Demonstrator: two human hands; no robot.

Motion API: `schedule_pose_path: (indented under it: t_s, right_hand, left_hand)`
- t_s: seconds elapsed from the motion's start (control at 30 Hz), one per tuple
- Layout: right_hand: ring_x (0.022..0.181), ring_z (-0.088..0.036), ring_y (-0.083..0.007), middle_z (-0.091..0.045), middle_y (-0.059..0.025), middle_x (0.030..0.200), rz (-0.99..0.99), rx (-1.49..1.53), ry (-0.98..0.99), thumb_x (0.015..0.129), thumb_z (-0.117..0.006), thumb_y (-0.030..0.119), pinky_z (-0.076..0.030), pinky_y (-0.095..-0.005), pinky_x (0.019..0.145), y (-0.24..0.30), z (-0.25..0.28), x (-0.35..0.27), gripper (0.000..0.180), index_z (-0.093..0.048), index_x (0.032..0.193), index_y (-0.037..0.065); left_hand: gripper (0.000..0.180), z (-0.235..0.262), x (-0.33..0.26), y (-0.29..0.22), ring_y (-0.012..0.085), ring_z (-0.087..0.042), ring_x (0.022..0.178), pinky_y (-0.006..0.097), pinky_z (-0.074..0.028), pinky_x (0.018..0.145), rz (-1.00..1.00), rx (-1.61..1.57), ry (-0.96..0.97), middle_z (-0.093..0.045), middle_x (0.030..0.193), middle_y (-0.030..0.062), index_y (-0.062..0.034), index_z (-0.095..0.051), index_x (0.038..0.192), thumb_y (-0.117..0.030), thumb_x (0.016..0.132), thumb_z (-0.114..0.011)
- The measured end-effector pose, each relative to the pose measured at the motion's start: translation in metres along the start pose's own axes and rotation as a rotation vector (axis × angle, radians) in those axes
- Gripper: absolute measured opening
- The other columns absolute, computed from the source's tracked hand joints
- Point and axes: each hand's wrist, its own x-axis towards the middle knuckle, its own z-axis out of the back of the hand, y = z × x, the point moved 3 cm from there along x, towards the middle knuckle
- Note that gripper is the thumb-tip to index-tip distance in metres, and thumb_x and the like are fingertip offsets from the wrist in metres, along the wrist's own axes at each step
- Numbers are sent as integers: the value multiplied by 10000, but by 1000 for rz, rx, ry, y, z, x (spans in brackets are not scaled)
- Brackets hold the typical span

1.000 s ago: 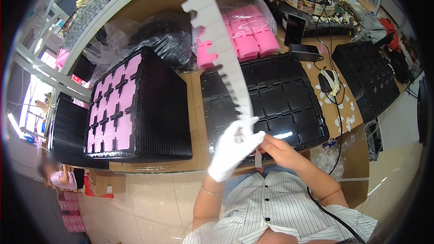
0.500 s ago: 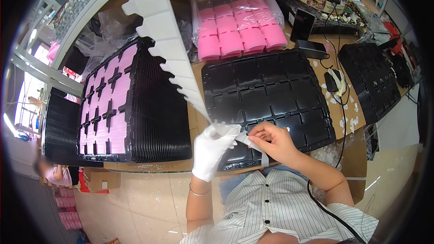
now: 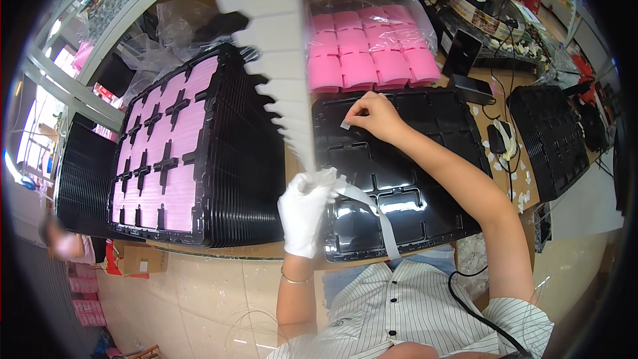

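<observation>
Up and away goes the right hand [image 3: 377, 119], now at 11 o'clock on the black tray [image 3: 438, 216], thumb and finger pinching a small pale tab [image 3: 346, 126]; whether that tab touches the tray, can't tell. Over at 8 o'clock, the gloved left hand [image 3: 306, 209] grips a notched white strip [image 3: 272, 53] rising toward 12, while a narrow pale band [image 3: 387, 229] trails toward 4. Good handling, I'd judge: pinch the tab by its edge, keep it flat, and steady the strip so the band can't fold over.
</observation>
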Motion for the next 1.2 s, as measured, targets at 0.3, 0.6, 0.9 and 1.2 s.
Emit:
schedule_pose_path:
  t_s: [0.3,0.6,0.9,1.2]
  right_hand:
    - [760,-618,-304,-619,-131,810,114,-193,42,735,-788,172,-502,-404,725,-8,-17,22,202,-645,714,31]
    - [871,-662,-376,-671,-197,885,-61,-262,182,747,-724,184,-532,-443,825,10,-12,30,160,-709,757,24]
    - [946,-595,-196,-633,-71,990,46,279,108,854,-744,115,-474,-310,820,7,-2,-11,134,-641,804,46]
    - [783,-617,-95,-674,-77,945,-450,1268,392,952,-634,119,-461,-208,649,35,17,-120,159,-636,1050,-6]
  left_hand:
    - [156,6,-2,-2,64,-612,685,201,-491,621,33,-27,32,-715,860,80,26,-689,967,-103,898,-744]
    - [152,5,1,0,65,-614,698,203,-493,631,19,-27,31,-714,854,73,31,-689,965,-96,899,-741]
    - [121,8,11,0,63,-625,724,201,-493,656,-7,-20,2,-704,844,51,10,-692,964,-94,912,-727]
    - [161,-31,3,-5,61,-620,657,176,-477,590,46,-64,125,-699,835,41,4,-687,1001,-116,905,-735]
